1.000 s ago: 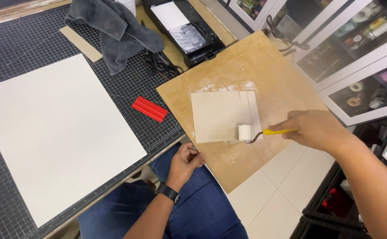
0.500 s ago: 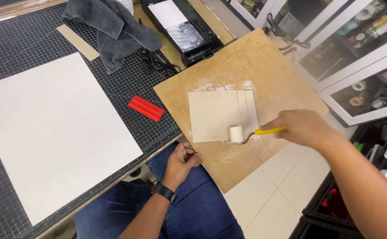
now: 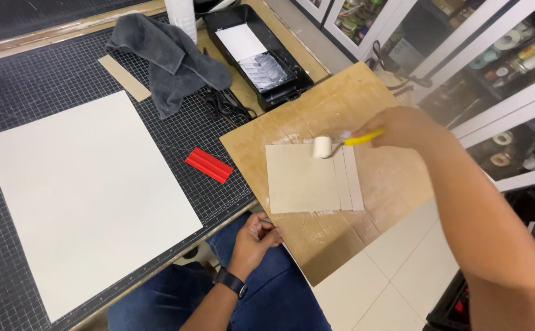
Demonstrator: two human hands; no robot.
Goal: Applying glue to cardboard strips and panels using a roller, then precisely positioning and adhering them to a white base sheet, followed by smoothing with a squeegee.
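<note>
Small white foam roller (image 3: 322, 147) with a yellow handle (image 3: 363, 137) sits on the top edge of a pale square card (image 3: 304, 179), touching it. The card lies flat on a brown board (image 3: 341, 245) that overhangs the table edge toward the person's lap. Two narrow pale strips (image 3: 349, 179) lie side by side along the card's right edge, touching it.

Right hand (image 3: 402, 126): fingers curled shut around the yellow handle, only the handle's front end sticks out toward the roller. Arm comes in from the lower right.

Left hand (image 3: 254, 236): fingers folded into a loose fist, resting against the near edge of the board, over the knee in blue trousers. Whether it pinches anything cannot be told. Dark watch (image 3: 230, 282) on that wrist.

Further out: a red ridged block (image 3: 209, 165) lies on the black gridded cutting mat (image 3: 53, 79), just left of the board. A large cream sheet (image 3: 90, 190) covers much of the mat. Grey cloth (image 3: 169, 58) is bunched at the mat's far side, a tan strip (image 3: 124, 78) just beside it. Black paint tray (image 3: 258, 52) with white liquid sits behind the board. Glass-fronted cabinets (image 3: 494, 55) on the right, pale tiled floor below.
</note>
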